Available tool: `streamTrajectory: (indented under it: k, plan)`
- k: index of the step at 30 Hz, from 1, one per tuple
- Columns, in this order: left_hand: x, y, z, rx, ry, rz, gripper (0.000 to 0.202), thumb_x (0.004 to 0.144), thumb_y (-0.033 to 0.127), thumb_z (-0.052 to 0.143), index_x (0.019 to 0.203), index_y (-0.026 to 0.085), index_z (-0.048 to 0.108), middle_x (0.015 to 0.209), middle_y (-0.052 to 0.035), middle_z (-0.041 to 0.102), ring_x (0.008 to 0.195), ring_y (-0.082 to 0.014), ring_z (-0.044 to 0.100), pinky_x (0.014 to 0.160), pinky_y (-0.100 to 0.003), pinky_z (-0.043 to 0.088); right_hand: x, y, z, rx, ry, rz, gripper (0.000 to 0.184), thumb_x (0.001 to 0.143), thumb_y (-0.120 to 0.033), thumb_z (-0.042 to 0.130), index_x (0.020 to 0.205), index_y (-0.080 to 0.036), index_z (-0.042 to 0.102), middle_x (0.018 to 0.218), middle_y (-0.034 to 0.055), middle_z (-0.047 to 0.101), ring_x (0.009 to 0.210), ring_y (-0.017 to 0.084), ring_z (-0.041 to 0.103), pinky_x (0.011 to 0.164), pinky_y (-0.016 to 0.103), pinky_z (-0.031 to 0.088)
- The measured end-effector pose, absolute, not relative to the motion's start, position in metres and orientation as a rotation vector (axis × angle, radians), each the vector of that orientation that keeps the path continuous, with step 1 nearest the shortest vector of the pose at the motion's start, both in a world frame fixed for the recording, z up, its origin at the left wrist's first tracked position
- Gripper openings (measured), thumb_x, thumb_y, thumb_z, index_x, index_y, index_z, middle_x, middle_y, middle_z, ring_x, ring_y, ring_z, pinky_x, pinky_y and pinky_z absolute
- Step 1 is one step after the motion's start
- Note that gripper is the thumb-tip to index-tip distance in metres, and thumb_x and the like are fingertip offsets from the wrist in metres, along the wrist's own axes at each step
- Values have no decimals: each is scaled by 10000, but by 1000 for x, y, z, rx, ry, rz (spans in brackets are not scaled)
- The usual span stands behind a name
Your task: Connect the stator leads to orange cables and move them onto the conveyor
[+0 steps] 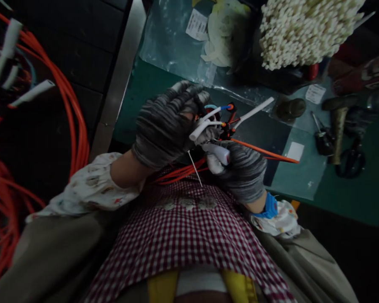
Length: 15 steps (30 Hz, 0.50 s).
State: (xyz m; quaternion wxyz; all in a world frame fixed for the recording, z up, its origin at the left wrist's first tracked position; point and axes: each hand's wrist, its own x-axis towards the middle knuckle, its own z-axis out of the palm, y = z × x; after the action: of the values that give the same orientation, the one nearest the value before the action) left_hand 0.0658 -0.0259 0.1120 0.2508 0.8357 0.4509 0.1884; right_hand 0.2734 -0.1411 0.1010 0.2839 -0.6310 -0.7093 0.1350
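Both hands wear grey knit gloves and meet over the lap at the green table's near edge. My left hand (164,126) is closed around a bunch of orange cables (259,150) whose ends carry white sleeves (254,111). My right hand (240,168) is closed just below it, pinching a white-tipped piece against the same bundle. A thin white cable tie tail (195,169) hangs down between the hands. The orange cables trail off to the right over the table and down toward the lap.
A green table (350,198) holds a big heap of white sleeves (300,29), plastic bags (173,38), scissors (350,160) and small tools (322,136). Coils of orange cable (72,113) with white sleeves hang at left. A red-checked apron (189,235) covers the lap.
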Motion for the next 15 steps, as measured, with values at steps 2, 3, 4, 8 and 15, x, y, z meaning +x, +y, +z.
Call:
streamTrajectory:
  k: [2, 3, 4, 8, 15]
  plan:
    - [76, -17, 117, 2235, 1238, 456, 577, 1033, 678, 697, 1474, 313, 768, 1678, -65, 701, 1672, -401, 550, 1457, -600, 392, 274, -139, 103, -1667, -1920, 326, 252, 1083, -405, 703, 1087, -281, 922, 849, 28, 853, 744, 234, 782, 659, 349, 602]
    - [80, -14, 119, 2225, 1239, 432, 576, 1016, 667, 722, 1459, 301, 772, 1667, -79, 707, 1664, -423, 553, 1442, -628, 406, 275, -138, 104, -1653, -1931, 317, 265, 1093, -388, 686, 1109, -269, 922, 895, 30, 873, 784, 233, 798, 686, 346, 606]
    - [83, -10, 121, 2216, 1237, 415, 579, 999, 665, 748, 1439, 291, 776, 1655, -92, 713, 1649, -446, 561, 1424, -654, 422, 276, -138, 105, -1645, -1944, 298, 274, 1101, -376, 674, 1128, -261, 921, 930, 32, 885, 814, 232, 808, 708, 346, 605]
    - [94, -1, 130, 2204, 1255, 373, 485, 986, 654, 803, 1307, 289, 792, 1526, -98, 769, 1587, -476, 611, 1387, -651, 469, 281, -137, 108, -1701, -1954, 132, 323, 1116, -424, 645, 1007, -279, 912, 758, 20, 815, 666, 216, 733, 589, 349, 487]
    - [125, 10, 152, 2479, 1295, 24, 436, 1110, 567, 683, 1309, 197, 797, 1333, -166, 817, 1324, -471, 754, 1147, -627, 624, 288, -131, 99, -1924, -1851, 102, 391, 1087, -567, 685, 1074, -234, 889, 835, 86, 840, 659, 237, 724, 571, 356, 441]
